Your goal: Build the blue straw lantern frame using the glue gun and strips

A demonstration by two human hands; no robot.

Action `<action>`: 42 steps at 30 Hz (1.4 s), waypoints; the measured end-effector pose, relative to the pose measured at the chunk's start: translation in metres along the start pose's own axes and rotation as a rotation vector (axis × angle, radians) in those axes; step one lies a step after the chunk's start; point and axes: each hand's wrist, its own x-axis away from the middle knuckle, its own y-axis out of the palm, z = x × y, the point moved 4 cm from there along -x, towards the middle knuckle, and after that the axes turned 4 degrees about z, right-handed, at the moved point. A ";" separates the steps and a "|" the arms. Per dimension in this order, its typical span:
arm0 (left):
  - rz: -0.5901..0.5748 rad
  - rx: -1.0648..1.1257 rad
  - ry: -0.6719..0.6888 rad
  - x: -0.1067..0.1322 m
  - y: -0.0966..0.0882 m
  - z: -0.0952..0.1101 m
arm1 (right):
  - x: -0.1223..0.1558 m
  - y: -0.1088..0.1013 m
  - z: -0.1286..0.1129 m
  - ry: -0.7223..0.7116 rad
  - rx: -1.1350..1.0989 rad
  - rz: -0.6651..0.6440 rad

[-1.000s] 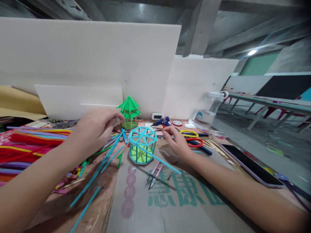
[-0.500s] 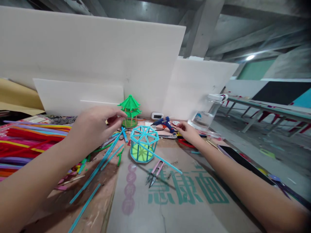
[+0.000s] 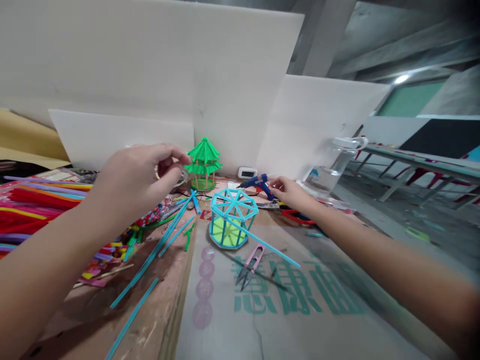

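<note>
Beyond and to the right of the blue frame (image 3: 234, 202), our right hand (image 3: 294, 193) is at the handle end of the glue gun (image 3: 258, 181), fingers bent with a narrow gap; we cannot tell whether they grip it. The frame stands upright on a printed sheet (image 3: 221, 344) over the counter (image 3: 148, 340), and a blue strip (image 3: 270, 243) juts rightward from its near rim. If we swing the gun low over the frame, its nozzle could snag that strip and twist or topple what looks like a light build. Left of the frame and farther back, our left hand (image 3: 137, 172) is loosely curled near the green pagoda (image 3: 204, 159); whether it holds anything we cannot make out. A careless nudge could tip the pagoda. Reaching blindly in front of the frame, we risk a nick from the pink snips (image 3: 256, 255).
</note>
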 end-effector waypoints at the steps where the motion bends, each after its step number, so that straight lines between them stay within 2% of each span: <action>1: -0.006 -0.014 -0.002 0.000 0.000 -0.001 | -0.006 0.000 0.001 0.014 0.026 -0.008; 5: -0.077 -0.008 0.048 0.002 0.010 0.001 | -0.031 0.003 0.010 0.071 0.083 -0.038; 9: -0.138 0.034 0.110 0.006 0.025 0.006 | -0.050 0.019 0.018 0.125 0.050 -0.076; 12: -0.193 0.072 0.138 0.010 0.037 0.009 | -0.054 0.034 0.018 0.150 -0.029 -0.101; 17: -0.222 0.101 0.284 0.014 0.049 0.019 | -0.043 0.050 0.011 0.173 -0.130 -0.111; 21: -0.226 0.146 0.335 0.017 0.054 0.025 | -0.035 0.046 0.005 0.130 -0.176 -0.050; 25: -0.251 0.177 0.382 0.025 0.064 0.029 | -0.026 0.024 -0.002 0.045 -0.248 0.066; 29: -0.240 0.167 0.433 0.031 0.074 0.030 | -0.007 -0.004 -0.013 0.017 -0.294 0.145; 33: -0.193 0.155 0.474 0.034 0.075 0.034 | 0.032 -0.023 -0.031 -0.005 -0.429 0.147; 38: -0.145 0.146 0.498 0.036 0.071 0.041 | 0.092 -0.028 -0.041 -0.028 -0.562 0.045; 42: -0.127 0.152 0.543 0.036 0.072 0.042 | 0.127 -0.031 -0.046 -0.199 -0.590 0.046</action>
